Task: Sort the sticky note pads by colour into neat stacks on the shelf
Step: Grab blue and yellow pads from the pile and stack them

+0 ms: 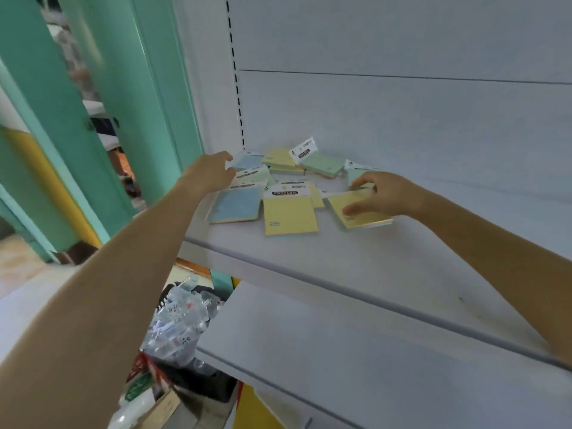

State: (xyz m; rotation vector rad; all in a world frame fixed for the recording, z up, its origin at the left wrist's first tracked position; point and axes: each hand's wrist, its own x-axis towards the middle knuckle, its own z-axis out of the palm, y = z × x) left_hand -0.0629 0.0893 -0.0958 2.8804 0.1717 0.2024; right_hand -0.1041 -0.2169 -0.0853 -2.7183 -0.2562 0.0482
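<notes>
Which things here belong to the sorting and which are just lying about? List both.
Job: blue square sticky note pad, yellow paper pad labelled STICKY NOTE, second yellow pad under the right hand, green pad behind, white shelf board, left hand.
Lying about: crumpled clear plastic bag, teal painted door frame.
</notes>
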